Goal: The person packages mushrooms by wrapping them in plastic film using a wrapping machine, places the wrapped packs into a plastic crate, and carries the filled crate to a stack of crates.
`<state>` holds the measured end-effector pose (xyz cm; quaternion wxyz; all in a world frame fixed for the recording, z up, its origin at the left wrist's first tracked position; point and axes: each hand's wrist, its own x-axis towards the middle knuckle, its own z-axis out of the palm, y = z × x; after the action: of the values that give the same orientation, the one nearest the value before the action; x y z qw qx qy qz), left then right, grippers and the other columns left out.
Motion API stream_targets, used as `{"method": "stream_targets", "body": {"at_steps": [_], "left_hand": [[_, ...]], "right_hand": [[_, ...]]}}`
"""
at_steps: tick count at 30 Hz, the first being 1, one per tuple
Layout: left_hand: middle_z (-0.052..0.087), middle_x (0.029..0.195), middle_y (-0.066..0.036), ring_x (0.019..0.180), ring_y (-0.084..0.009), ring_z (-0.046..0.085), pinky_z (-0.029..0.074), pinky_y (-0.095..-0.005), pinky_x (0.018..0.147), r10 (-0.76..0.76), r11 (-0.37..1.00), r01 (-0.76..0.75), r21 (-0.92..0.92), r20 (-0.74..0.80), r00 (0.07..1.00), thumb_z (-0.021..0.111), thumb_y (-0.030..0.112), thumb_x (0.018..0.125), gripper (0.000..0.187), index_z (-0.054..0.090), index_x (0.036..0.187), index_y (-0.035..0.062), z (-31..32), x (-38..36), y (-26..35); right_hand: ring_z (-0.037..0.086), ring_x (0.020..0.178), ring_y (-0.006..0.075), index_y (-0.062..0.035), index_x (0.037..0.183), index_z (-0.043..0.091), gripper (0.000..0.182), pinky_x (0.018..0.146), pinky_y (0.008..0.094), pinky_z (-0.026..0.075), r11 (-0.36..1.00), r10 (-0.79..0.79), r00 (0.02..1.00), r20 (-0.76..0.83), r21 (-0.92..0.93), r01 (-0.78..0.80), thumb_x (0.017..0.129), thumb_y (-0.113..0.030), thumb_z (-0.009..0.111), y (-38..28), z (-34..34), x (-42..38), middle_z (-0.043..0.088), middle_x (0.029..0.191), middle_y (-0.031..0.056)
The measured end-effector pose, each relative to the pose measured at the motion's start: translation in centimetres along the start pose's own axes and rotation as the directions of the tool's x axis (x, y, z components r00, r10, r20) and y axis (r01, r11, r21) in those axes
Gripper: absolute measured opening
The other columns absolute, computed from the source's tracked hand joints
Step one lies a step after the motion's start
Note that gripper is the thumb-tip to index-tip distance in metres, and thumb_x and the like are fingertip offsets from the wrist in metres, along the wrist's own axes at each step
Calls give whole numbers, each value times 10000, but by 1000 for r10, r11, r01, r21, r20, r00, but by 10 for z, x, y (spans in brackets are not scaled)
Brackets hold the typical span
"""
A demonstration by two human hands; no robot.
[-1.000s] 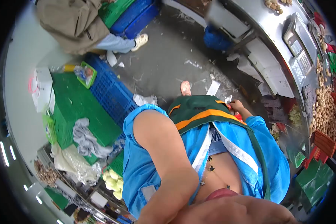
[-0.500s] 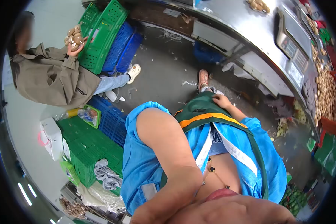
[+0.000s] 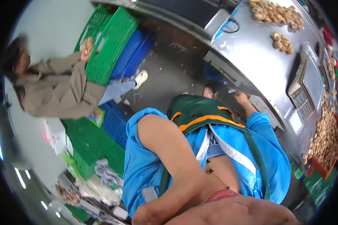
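Note:
My left arm is bent back toward my face, and my left hand (image 3: 154, 210) is large and close to the camera at the bottom; its fingers are mostly cut off. Beyond my dark green apron (image 3: 199, 112) with its orange band, my right hand (image 3: 242, 98) hangs low, near the edge of the metal counter (image 3: 248, 52). Its fingers look loosely apart and nothing shows in them, though they are small and blurred. On the counter lie a small group of brown mushrooms (image 3: 282, 43), a larger pile of mushrooms (image 3: 276, 15) and a digital scale (image 3: 307, 88).
At the left, another person (image 3: 64, 86) holds a bag of mushrooms (image 3: 87, 46) beside upright green crates (image 3: 112, 45) and blue crates (image 3: 129, 56). More green crates (image 3: 86, 142) stand near my left side. Loose mushrooms (image 3: 323, 137) fill an orange-red tray at the far right.
My view has shifted toward the counter, bringing more of it into sight. My right hand has moved away from the apron, rightward. The other person's bag is now up against the green crates.

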<state>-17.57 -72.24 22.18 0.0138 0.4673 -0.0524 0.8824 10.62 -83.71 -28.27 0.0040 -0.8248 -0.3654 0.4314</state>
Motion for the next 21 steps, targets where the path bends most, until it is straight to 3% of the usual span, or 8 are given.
{"method": "stream_targets", "body": {"at_steps": [7, 10, 12, 14, 16, 18, 20, 21], "left_hand": [[287, 1437, -67, 1310, -219, 275, 228, -473, 1021, -154, 943, 51, -328, -299, 942, 381, 166, 928, 399, 376, 1313, 64, -2, -25, -59], [312, 1423, -71, 1311, -205, 270, 248, -459, 1012, -354, 850, 200, -488, -245, 903, 382, 178, 932, 395, 384, 1306, 50, -3, -28, -61], [318, 1418, -69, 1311, -197, 266, 262, -460, 1003, -416, 768, 217, -602, -212, 884, 390, 178, 928, 397, 387, 1305, 54, 12, -29, -64], [323, 1414, -66, 1311, -188, 263, 276, -462, 995, -476, 670, 231, -706, -169, 863, 398, 177, 924, 398, 389, 1304, 59, 23, -35, -63], [337, 1395, -80, 1285, -203, 289, 295, -453, 980, -514, 598, 258, -759, -116, 850, 422, 178, 913, 422, 369, 1313, 56, 35, -46, -61], [350, 1376, -94, 1260, -218, 315, 313, -444, 965, -541, 513, 316, -798, -15, 841, 447, 179, 901, 450, 350, 1322, 53, 45, -63, -64], [364, 1357, -108, 1234, -233, 341, 332, -436, 951, -554, 402, 408, -820, 137, 821, 471, 181, 890, 482, 330, 1332, 50, 59, -88, -66], [371, 1348, -115, 1221, -240, 354, 341, -431, 943, -553, 339, 475, -812, 236, 799, 483, 181, 884, 498, 320, 1336, 49, 65, -105, -69]], "right_hand": [[613, 901, 305, -81, 1001, 630, 290, 811, 389, 470, 937, -206, 971, -119, 264, 231, 766, -248, 600, -111, 44, -47, 637, 956, 169], [619, 880, 304, -64, 974, 631, 271, 788, 391, 477, 901, -253, 966, -43, 352, 252, 776, -245, 591, -104, 46, -82, 643, 919, 173], [623, 869, 305, -40, 994, 617, 296, 785, 380, 479, 885, -146, 979, -139, 424, 192, 782, -244, 589, -89, 35, -99, 645, 899, 177], [628, 870, 297, -21, 1026, 598, 328, 786, 373, 480, 896, 192, 957, -216, 436, -81, 783, -241, 590, -70, 24, -110, 644, 911, 178], [637, 821, 252, -37, 1075, 585, 322, 728, 345, 502, 837, 266, 914, -305, 543, -62, 798, -202, 590, -51, 27, -117, 652, 935, 131], [613, 718, 168, 1, 1055, 582, 293, 656, 296, 498, 449, 262, 934, -243, 887, 104, 809, -158, 599, -48, 18, -126, 646, 887, 92], [585, 718, 126, 15, 1079, 560, 281, 655, 268, 486, 414, 196, 952, -235, 900, 137, 844, -140, 573, -40, 0, -125, 624, 883, 66], [584, 726, 120, 21, 1081, 559, 286, 651, 261, 480, 275, 185, 944, -274, 937, 218, 845, -138, 571, -51, -42, -138, 626, 881, 64]]}}
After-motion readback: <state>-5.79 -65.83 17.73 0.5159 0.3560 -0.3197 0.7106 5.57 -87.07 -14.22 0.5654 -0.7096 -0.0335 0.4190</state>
